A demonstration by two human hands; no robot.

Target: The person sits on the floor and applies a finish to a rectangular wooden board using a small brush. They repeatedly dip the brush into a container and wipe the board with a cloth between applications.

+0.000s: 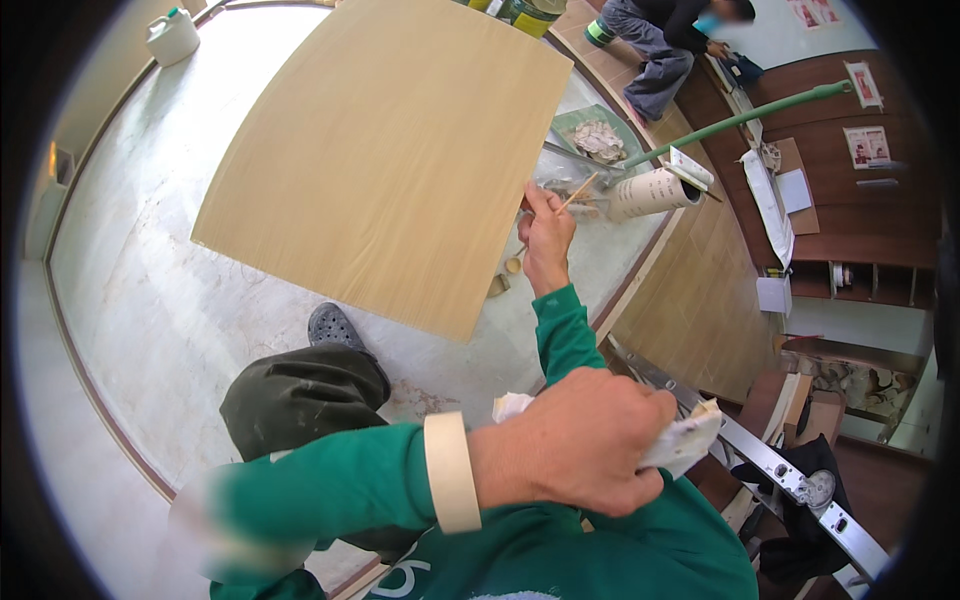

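My left hand (590, 440) is closed in a fist around a crumpled white rag (690, 440), whose ends stick out on both sides. A roll of cream masking tape (452, 472) sits around my left wrist like a bracelet. Farther off, my right hand (548, 240) pinches a thin wooden stick (578, 193) at the right edge of a large wood-grain panel (390, 170). The stick's lower end shows below my fingers; whether it is a brush I cannot tell. My foot in a dark clog (335, 328) stands by the panel's near edge.
A white jug (172, 38) stands far left. Right of the panel are a green tray (630, 125) with crumpled scraps, a cardboard tube (650, 195) and a long green pole (745, 125). An aluminium ladder (755, 455) lies lower right. Another person (665, 45) crouches at the back right.
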